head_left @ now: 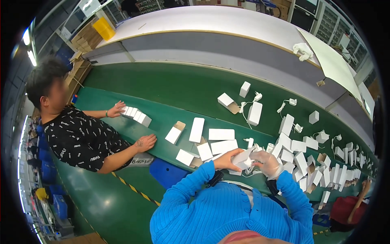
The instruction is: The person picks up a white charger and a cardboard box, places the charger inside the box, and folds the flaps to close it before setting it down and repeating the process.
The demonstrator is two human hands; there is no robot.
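My left hand (226, 160) is wrapped round a small white carton (242, 159), held just above the green bench close to my body. Against the carton's right end, my right hand (268, 163), in a thin translucent glove, has its fingers curled in. Something white shows at those fingertips, too small to make out. A white plug adapter (249, 142) lies just beyond the carton. White cable (255, 172) trails beneath my hands. Left of them lie several white cartons, among them one with an open brown flap (175, 132) and a plain closed one (197, 129).
A crowded heap of white cartons (300, 163) and adapters covers the bench to my right. On the left a co-worker (81, 134) rests a hand by a row of cartons (136, 115). Beyond the green bench (162, 77) runs a raised white shelf (203, 20). Another person's arm (359, 201) shows at far right.
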